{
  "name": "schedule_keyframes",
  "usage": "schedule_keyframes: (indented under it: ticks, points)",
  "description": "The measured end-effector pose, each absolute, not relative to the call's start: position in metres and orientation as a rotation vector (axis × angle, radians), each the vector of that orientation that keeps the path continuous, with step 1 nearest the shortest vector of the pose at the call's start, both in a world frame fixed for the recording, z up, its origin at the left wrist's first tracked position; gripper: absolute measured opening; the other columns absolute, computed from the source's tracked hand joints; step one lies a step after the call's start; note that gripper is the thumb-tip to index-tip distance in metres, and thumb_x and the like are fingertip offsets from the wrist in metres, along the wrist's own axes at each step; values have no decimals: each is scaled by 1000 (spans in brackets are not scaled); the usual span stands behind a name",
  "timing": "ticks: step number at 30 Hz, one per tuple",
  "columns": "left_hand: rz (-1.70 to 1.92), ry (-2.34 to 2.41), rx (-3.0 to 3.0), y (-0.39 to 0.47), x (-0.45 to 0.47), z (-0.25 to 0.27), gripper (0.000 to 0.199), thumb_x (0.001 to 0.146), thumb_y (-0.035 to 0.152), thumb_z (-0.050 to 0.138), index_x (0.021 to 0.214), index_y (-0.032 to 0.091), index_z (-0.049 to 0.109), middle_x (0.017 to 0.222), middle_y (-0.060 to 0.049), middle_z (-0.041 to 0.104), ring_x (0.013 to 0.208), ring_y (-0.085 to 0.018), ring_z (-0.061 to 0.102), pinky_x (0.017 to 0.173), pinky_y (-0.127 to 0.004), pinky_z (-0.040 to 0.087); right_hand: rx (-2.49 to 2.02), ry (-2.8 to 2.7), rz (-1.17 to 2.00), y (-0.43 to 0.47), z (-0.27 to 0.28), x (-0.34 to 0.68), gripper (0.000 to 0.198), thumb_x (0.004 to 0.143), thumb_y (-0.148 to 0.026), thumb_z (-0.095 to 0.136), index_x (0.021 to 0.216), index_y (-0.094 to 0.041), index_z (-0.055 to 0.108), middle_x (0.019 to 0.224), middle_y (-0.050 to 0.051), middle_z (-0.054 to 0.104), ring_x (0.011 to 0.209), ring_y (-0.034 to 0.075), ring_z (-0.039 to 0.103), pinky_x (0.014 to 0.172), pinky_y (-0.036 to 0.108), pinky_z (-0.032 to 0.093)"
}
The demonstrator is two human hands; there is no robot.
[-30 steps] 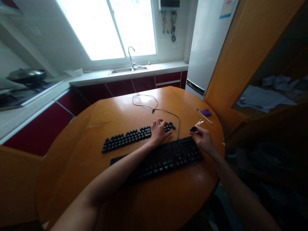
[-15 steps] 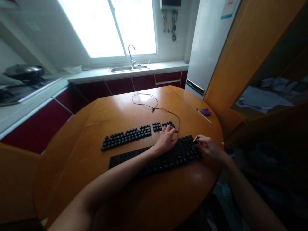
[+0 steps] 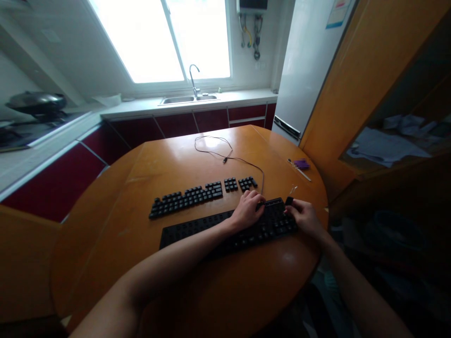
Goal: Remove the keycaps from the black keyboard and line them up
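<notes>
A black keyboard [image 3: 197, 230] lies on the wooden table, with bare switches over much of it and keycaps still along its near right part. Over its back edge, left of the indicator panel, my left hand [image 3: 246, 209] rests with fingers curled down against the keyboard. My right hand [image 3: 306, 216] is above the right end, thumb and fingers pinching a small black keycap puller [image 3: 289, 201] whose thin pale wires point upward. Behind the keyboard, loose black keycaps [image 3: 186, 199] stand in rows, with smaller groups [image 3: 231, 184] to their right.
A thin cable [image 3: 246, 163] loops across the table [image 3: 169, 159] behind the keycaps. At the right edge lie a purple item [image 3: 301, 164], partly blurred, and a slim white stick [image 3: 303, 174]. A counter with a sink [image 3: 179, 99] runs along the window; a refrigerator [image 3: 303, 65] stands at right.
My right hand has turned, so the puller's wires now point up. My left hand has shifted slightly right, its fingers curling at the keyboard's back edge.
</notes>
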State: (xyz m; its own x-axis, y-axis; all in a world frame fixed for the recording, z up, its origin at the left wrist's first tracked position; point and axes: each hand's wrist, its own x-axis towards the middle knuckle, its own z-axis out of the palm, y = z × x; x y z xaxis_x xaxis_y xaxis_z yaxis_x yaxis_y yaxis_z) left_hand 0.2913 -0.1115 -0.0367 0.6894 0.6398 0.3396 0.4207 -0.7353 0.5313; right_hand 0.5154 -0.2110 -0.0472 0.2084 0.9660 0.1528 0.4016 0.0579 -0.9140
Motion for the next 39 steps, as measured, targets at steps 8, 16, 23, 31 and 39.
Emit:
schedule_keyframes:
  ticks: [8,16,23,31,39]
  points:
    - [802,634,2386,-108,294,-20,30,87,35,73,111,20,64,105,-5,67,105,-23,57,96,-37,48,-1429,-1266,521,-192,-35,502,20,88,-35,62,80,-17,69,77,7,73,73,24,68,67,33,50]
    - [995,716,2322,-87,286,4,14,85,25,74,97,21,69,92,-3,66,89,-19,60,85,-35,50,-1296,-1497,388,-151,10,455,15,91,-29,59,84,-20,69,83,6,73,79,22,67,70,31,49]
    - [1071,893,2391,-80,272,7,27,82,16,76,106,23,65,101,-4,65,97,-21,59,88,-37,51,-1351,-1504,495,-123,2,438,14,93,-27,56,91,-21,67,82,6,75,73,22,69,64,29,48]
    - [886,921,2775,-88,269,2,20,87,21,72,105,29,71,123,-6,59,115,-28,49,100,-46,45,-1371,-1432,477,-125,-17,437,19,90,-28,55,77,-19,65,72,5,70,67,21,63,59,28,42]
    - [967,1087,2473,-67,282,-12,18,75,31,85,92,29,77,115,-5,60,111,-27,51,101,-46,44,-1404,-1210,459,-117,-19,451,23,90,-31,53,72,-20,62,72,7,70,68,21,64,65,30,46]
